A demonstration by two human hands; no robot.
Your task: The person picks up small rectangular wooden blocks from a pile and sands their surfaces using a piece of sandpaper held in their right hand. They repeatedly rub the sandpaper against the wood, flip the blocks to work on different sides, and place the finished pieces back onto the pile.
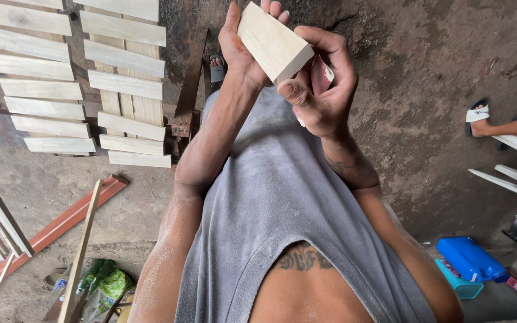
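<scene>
The floor (450, 78) is dirt, dark and bumpy, and I stand on it looking down at myself. My left hand (240, 48) is wrapped around a pale wood block (273, 42), with my fingers behind it and my thumb side along its edge, so it sits still up in front of my shirt. My right hand (324, 90) is curled shut on a small scrap of sandpaper (323, 75), which touches the block's end. Flat wood slats (124, 57) lie in rows to one side, apart from each other. A blue bottle (471, 257) lies low by my arm.
</scene>
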